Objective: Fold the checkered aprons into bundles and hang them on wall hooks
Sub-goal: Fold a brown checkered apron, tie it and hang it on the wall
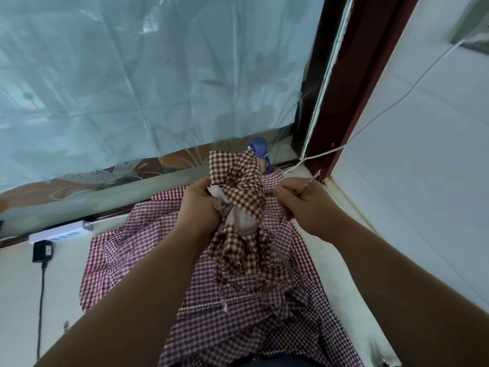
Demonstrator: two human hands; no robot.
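Note:
A brown-and-cream checkered apron [243, 186] is bunched up in front of me. My left hand [201, 205] grips the gathered cloth at its middle, and loose folds hang down below it. My right hand [304, 205] pinches the apron's thin strap, which stretches up and to the right from the bundle. Beneath both arms, more red-and-white checkered aprons [148, 250] lie spread and crumpled on the pale surface.
A white power strip [58, 234] with a black adapter [42, 250] and its cord lies at the left. A translucent plastic sheet [148, 75] covers the window ahead. A dark red frame [341, 83] and a white wall [428, 154] with a thin white cable stand at the right. A blue object [259, 147] sits behind the bundle.

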